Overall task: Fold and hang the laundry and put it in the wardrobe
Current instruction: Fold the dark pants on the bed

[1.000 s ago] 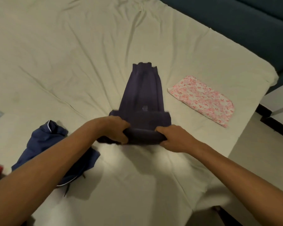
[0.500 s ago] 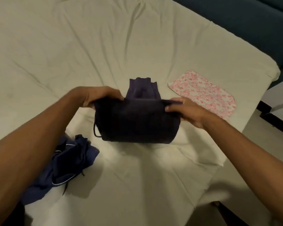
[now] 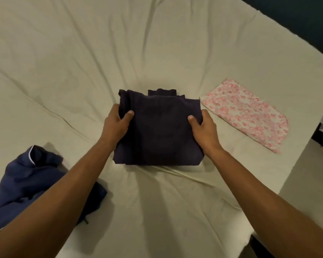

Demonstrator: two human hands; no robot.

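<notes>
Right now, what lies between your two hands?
In the head view, the folded dark garment lies between the left hand and right hand, gripped at its side edges.

2 bare forearms [image 3: 78,185], no sleeves

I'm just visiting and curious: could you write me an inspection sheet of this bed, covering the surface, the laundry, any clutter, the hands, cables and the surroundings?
Surface: cream bedsheet, wrinkled.
Job's things: dark purple garment folded at centre; pink floral cloth lying flat to its right, apart; navy garment crumpled at lower left.
Clutter: nothing seen.
Hands: left hand and right hand each grip a side edge of the dark purple garment.
Cables: nothing seen.
Surroundings: dark teal surface beyond the bed; pale floor at right.
</notes>
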